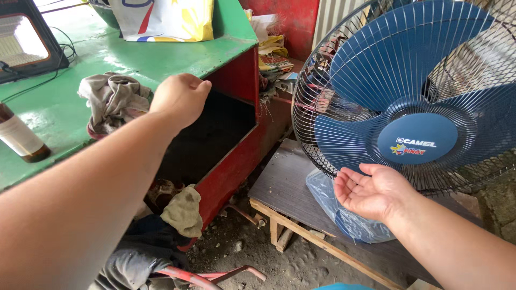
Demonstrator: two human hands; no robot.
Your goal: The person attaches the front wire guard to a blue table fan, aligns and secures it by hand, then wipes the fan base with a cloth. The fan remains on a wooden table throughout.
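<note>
A large electric fan (414, 91) with blue blades behind a dark wire guard stands at the right on a low wooden board. My right hand (371, 190) is held palm up, fingers apart, just below the guard's lower edge, holding nothing. A blue plastic-wrapped base (349, 220) lies under that hand. My left hand (181, 98) reaches out over the edge of a green workbench (64, 107), fingers curled loosely, empty, next to a crumpled grey rag (114, 99).
The bench has a red open compartment (215, 139) below its top. A brown bottle (20, 138), a floodlight panel (24, 40) and a printed bag (166, 19) sit on the bench. Rags (183, 212) and red metal tubing (209, 276) lie on the dirt floor.
</note>
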